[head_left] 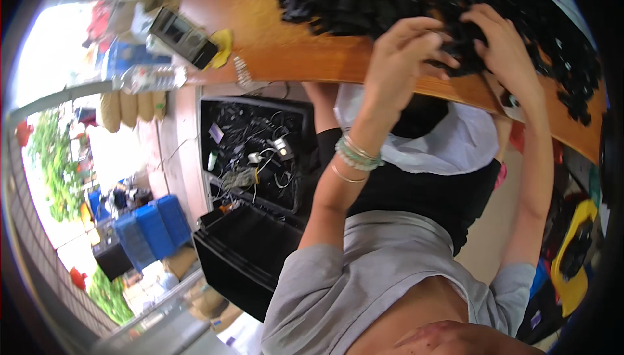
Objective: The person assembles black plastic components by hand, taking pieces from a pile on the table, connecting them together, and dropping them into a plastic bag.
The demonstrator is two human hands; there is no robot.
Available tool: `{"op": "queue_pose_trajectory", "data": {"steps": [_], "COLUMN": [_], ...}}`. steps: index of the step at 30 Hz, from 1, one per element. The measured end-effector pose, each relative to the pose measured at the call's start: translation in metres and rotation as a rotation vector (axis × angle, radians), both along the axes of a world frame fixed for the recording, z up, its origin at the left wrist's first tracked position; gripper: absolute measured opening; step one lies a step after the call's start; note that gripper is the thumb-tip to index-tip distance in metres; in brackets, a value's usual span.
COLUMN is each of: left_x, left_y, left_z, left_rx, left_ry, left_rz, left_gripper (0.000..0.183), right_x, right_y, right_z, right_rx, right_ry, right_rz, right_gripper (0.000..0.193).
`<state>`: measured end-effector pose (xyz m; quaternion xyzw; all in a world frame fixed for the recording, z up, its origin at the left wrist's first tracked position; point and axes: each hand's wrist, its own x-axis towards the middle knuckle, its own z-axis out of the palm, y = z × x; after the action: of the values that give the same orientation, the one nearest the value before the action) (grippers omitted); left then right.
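Note:
A heap of small black pieces [364,7] covers the far part of the wooden table [292,50]; their exact kind is too blurred to tell. My left hand [406,53] is at the table's near edge, fingers bent and drawn toward the thumb. Whatever lies between those fingertips is too small to make out. My right hand [507,43] curls over the heap from the right, its fingers and thumb closed around some black pieces [465,46]. Bracelets [356,153] circle my left wrist. Below the edge, a white bag [465,144] hangs open above my lap, dark inside.
Left of my legs stands a black crate [302,118] of cables and small parts, with a black bin [240,251] nearer. A boxy device [182,35], yellow tape roll [222,48] and plastic bottle [153,78] sit at the table's left end. Blue boxes [155,230] stand farther left.

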<state>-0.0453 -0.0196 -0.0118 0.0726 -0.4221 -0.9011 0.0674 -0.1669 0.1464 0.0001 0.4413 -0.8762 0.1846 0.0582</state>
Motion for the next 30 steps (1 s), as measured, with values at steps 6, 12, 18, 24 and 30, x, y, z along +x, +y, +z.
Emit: {"op": "queue_pose_trajectory", "data": {"steps": [6, 12, 18, 24, 30], "left_x": [0.009, 0.014, 0.013, 0.025, 0.031], "left_y": [0.012, 0.021, 0.028, 0.025, 0.029], "left_z": [0.000, -0.002, 0.002, 0.005, 0.009], "left_rx": [0.033, -0.206, -0.278, -0.261, -0.209], "left_ry": [0.032, -0.045, 0.000, -0.021, 0.039], "left_rz": [-0.042, -0.040, -0.092, -0.083, -0.069], "left_gripper": [0.027, 0.032, 0.029, 0.028, 0.028], "right_x": [-0.004, 0.038, 0.082, 0.099, 0.093], "right_y": [-0.001, -0.009, 0.020, 0.011, 0.027], "right_z": [-0.015, 0.005, 0.020, 0.015, 0.002], "right_rx": [-0.329, -0.879, -0.917, -0.920, -0.739], "right_ry": [-0.007, -0.471, -0.742, -0.748, -0.553], "right_rz": [-0.195, -0.265, -0.286, -0.123, -0.067], "right_gripper": [0.025, 0.019, 0.019, 0.021, 0.020]}}
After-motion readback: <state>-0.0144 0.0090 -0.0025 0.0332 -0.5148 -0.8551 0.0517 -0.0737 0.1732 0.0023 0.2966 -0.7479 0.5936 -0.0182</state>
